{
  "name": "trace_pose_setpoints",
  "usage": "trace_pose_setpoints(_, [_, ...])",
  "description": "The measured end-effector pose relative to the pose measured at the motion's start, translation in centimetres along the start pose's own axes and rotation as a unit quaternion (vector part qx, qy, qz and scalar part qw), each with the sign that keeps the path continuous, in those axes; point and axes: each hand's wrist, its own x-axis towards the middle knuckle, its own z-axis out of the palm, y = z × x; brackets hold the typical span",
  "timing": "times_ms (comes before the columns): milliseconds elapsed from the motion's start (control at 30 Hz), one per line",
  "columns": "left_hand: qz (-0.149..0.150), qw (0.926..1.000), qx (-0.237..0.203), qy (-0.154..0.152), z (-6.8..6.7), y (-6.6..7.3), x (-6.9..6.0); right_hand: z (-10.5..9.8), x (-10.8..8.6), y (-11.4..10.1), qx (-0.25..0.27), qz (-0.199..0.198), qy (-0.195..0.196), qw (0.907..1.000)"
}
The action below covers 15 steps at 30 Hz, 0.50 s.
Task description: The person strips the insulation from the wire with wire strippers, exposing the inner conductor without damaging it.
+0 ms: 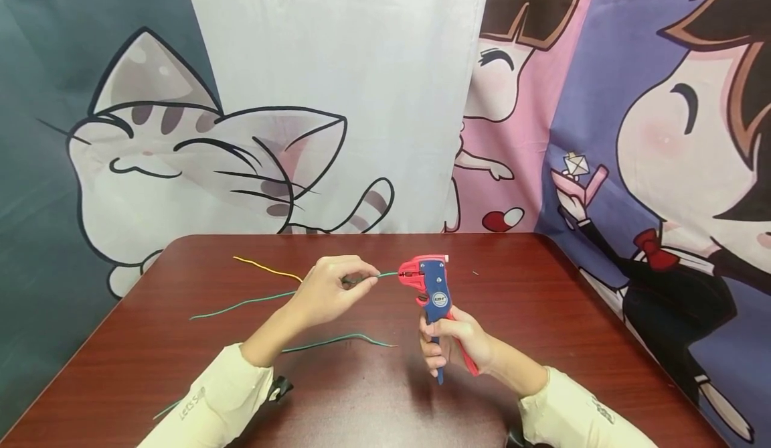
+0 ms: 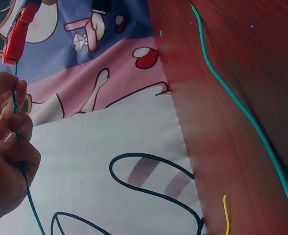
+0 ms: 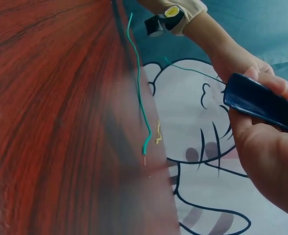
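Observation:
My left hand (image 1: 328, 290) pinches a thin green wire (image 1: 388, 274) between thumb and fingertips; its tail (image 1: 241, 301) trails out to the left. The wire's right end meets the red nose of a blue-and-red wire stripper (image 1: 435, 280); how deep it goes in cannot be made out. My right hand (image 1: 458, 341) grips the stripper's handles, holding it upright above the table. In the left wrist view the wire (image 2: 32, 203) runs through the curled fingers up to the red nose. Seen from the right wrist, the blue handle (image 3: 261, 103) lies in the right hand.
Another green wire (image 1: 337, 337) lies on the brown table (image 1: 518, 394), its right tip bare. Farther back is a yellow wire (image 1: 268, 268). A tiny green scrap (image 2: 160, 33) lies near the table's far edge. A cartoon cloth backdrop (image 1: 337, 46) hangs behind.

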Motion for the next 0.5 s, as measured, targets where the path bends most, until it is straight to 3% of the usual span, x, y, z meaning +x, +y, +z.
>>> trace_pose_setpoints(500, [0.018,0.9996,-0.02,-0.002,0.05,-0.2,-0.42,0.63,0.15,0.76,-0.005,-0.007,0.025,0.9997])
